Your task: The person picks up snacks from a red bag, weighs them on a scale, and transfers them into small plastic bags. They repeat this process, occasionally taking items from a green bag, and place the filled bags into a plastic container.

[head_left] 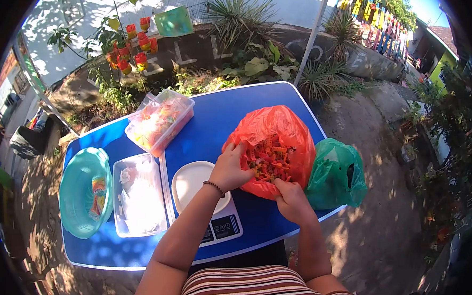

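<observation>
A red plastic bag [293, 126] stands on the blue table with its mouth held wide. Inside it lie many small orange, red and dark curly pieces [270, 159], whose kind I cannot make out. My left hand [229, 166], with a beaded bracelet at the wrist, grips the bag's left rim. At the near rim, my right hand [293, 200] pinches the plastic. Beside my left forearm sits a kitchen scale [228, 227] with a round pale plate [187, 179] on top. A green plastic bag [333, 177] touches the red bag's right side.
On the blue table [218, 108] stand a clear box of small wrapped packets [162, 122], a clear box with white contents [140, 200] and a teal basin [74, 209] holding colourful packets. A pole [314, 34] rises behind the table; plants and a wall lie beyond.
</observation>
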`<state>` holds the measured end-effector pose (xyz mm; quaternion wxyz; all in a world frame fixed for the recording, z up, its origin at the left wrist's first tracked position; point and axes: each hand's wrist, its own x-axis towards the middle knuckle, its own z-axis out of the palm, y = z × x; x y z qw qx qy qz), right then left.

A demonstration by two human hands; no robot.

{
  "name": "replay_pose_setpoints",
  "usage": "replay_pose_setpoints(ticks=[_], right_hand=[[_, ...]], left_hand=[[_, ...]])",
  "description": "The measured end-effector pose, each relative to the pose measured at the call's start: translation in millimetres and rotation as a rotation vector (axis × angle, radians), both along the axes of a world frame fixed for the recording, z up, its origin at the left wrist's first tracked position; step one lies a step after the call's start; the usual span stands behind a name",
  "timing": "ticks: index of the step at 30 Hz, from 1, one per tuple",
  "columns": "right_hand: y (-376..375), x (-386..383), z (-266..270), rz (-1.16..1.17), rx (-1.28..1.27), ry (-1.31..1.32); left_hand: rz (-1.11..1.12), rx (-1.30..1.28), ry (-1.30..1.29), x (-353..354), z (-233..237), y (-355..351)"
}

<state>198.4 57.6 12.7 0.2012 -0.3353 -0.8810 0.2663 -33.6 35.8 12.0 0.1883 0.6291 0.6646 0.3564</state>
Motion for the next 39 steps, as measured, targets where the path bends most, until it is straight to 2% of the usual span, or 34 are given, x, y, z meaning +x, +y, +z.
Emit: replay_pose_setpoints(ticks=[6, 10, 13, 16, 19, 22, 25, 30, 32, 35, 39], right_hand=[[-15, 10, -9, -0.036, 0.138, 0.089], [-29, 12, 8, -0.036, 0.236, 0.212], [-28, 13, 6, -0.073, 0.187, 0.264], [-26, 10, -3, -0.154, 0.179, 0.297], [-24, 5, 0, -0.176, 0.277, 0.306], [-26, 2, 7, -0.222, 0.332, 0.337], [-27, 11, 12, -0.308, 0.404, 0.412], [-31, 50, 16, -0.490, 0.501, 0.504], [-30, 67, 16, -0.569, 0.515, 0.469], [-27, 88, 14, -0.691, 0.507, 0.394], [-25, 105, 12, -0.896, 0.545, 0.170]], left_hand=[[0.052, -0.036, 0.014, 13, -9, -9], [0.053, -0.022, 0.041, 12, -11, -11], [0.095, -0.200, -0.019, 19, 7, -16], [0.187, 0.051, 0.410, 35, 0, -25], [0.186, 0.186, 0.359, 50, 12, -32], [0.061, 0.299, 0.392, 59, 30, -36], [-0.123, 0.309, 0.269, 74, 34, -32], [-0.299, 0.361, 0.154, 114, 43, -9], [-0.332, 0.370, 0.128, 135, 41, 5], [-0.204, 0.351, 0.103, 164, 33, 27], [-0.123, 0.312, 0.347, 185, 32, 50]])
